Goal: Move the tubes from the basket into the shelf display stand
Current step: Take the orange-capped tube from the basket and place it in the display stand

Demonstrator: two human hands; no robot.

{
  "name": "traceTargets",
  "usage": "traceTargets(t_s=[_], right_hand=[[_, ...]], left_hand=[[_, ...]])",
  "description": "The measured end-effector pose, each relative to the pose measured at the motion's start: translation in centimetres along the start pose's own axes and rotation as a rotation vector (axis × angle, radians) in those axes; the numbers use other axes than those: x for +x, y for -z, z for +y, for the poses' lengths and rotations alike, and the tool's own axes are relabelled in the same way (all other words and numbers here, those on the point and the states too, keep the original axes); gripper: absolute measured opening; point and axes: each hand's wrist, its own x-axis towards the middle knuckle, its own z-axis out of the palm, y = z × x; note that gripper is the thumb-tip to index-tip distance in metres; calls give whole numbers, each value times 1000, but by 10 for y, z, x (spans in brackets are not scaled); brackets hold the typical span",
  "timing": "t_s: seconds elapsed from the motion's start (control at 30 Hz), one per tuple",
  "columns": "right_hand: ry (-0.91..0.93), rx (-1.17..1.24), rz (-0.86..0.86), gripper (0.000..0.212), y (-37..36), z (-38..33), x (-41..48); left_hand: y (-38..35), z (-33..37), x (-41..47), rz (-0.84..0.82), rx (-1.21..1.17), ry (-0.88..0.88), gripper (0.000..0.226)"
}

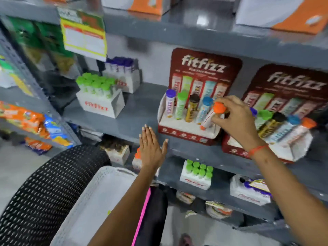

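On the middle shelf (134,119) stand two display stands side by side: the nearer display stand (188,132) at centre, the second display stand (266,151) touching it at 3 o'clock. Five tubes (181,105) stand in a row in the nearer stand, leaning back against its backboard; the last tube (207,119), at the 3 o'clock end, is in the right hand (236,118). At 9 o'clock of the stands sits a carton of tubes (99,96), another carton (124,75) behind it. The left hand (150,150) hangs before the shelf edge. Below, at 6 o'clock, the basket (99,201) lies beside a chair back (44,192) at its 9 o'clock.
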Motion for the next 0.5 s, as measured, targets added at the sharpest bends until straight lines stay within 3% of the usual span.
traceTargets(t_s=[0.1,0.23,0.4,0.5], right_hand=[[-2,-70,-5,44,-2,19,12],[-29,-53,-18,43,-6,34,20],[-48,-16,-182,46,2,36,38],[-63,-42,-212,46,5,34,44]], left_hand=[[-9,3,4,-77,56,-7,95],[-10,1,5,-91,53,8,89],[-11,0,5,-128,70,17,86],[-11,-1,6,-111,101,4,97]])
